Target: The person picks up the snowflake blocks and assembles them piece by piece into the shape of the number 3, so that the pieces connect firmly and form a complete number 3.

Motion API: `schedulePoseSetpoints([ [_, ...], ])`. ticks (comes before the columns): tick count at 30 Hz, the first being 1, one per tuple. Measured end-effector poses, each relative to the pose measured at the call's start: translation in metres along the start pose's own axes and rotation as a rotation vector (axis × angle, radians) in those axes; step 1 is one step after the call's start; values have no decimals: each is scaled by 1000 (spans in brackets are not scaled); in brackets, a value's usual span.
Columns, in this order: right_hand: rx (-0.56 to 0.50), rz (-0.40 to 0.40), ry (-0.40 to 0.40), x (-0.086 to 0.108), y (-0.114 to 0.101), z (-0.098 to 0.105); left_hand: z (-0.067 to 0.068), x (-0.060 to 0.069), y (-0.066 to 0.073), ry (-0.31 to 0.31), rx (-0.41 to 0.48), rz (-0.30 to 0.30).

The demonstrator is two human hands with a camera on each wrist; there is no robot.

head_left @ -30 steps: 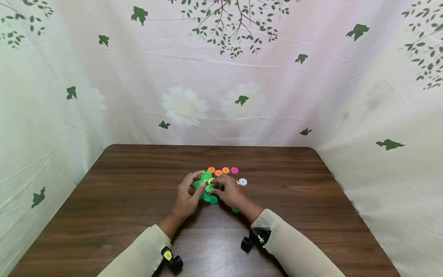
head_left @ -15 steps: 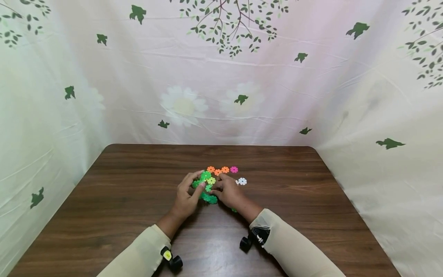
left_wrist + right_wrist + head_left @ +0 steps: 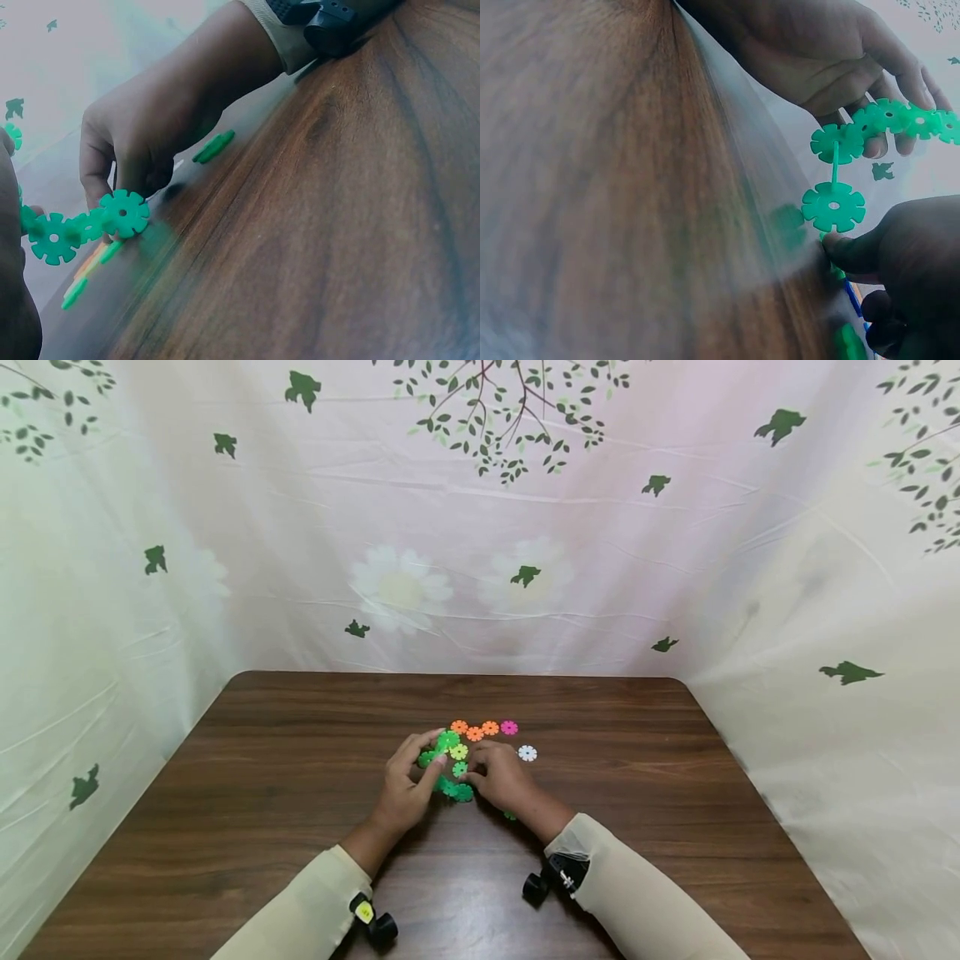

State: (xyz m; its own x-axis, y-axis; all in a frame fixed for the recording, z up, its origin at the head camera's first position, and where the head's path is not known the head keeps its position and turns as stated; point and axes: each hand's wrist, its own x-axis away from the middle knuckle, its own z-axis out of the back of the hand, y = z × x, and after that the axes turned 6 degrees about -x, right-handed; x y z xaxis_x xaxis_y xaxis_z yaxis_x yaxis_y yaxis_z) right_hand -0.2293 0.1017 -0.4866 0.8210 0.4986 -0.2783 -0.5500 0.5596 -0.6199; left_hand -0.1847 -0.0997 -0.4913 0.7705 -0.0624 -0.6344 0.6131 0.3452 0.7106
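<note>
My left hand (image 3: 406, 787) holds a curved chain of joined green flower-shaped discs (image 3: 448, 739), which hangs just above the table. In the right wrist view the chain's lower end disc (image 3: 834, 206) points down beside my right thumb. My right hand (image 3: 504, 775) has thumb and index finger at a loose green disc (image 3: 460, 769) inside the chain's curve and appears to pinch its edge; the fingers partly hide the contact. Just beyond lies a yellow-green disc (image 3: 458, 752). In the left wrist view, my right hand (image 3: 165, 112) reaches down behind the chain's end.
Orange discs (image 3: 475, 734), a pink disc (image 3: 509, 727) and a white disc (image 3: 527, 753) lie beyond the hands on the brown wooden table (image 3: 337, 710). Another green disc (image 3: 214, 146) sits under my right wrist. A printed curtain (image 3: 465, 527) surrounds the table's back and sides.
My right hand has shifted slightly right, and the loose green disc at its fingertips has moved right with it, away from the left thumb. The left hand and chain look still.
</note>
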Motion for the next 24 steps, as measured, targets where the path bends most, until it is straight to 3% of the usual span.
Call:
schedulePoseSetpoints([
  [10, 14, -24, -56, 0, -3, 3, 0, 0, 0, 0, 11, -2],
  [16, 13, -65, -116, -2, -3, 5, 0, -1, 3, -10, 6, 24],
  [24, 4, -140, -183, -4, -5, 6, 0, 0, 2, -2, 5, 13],
])
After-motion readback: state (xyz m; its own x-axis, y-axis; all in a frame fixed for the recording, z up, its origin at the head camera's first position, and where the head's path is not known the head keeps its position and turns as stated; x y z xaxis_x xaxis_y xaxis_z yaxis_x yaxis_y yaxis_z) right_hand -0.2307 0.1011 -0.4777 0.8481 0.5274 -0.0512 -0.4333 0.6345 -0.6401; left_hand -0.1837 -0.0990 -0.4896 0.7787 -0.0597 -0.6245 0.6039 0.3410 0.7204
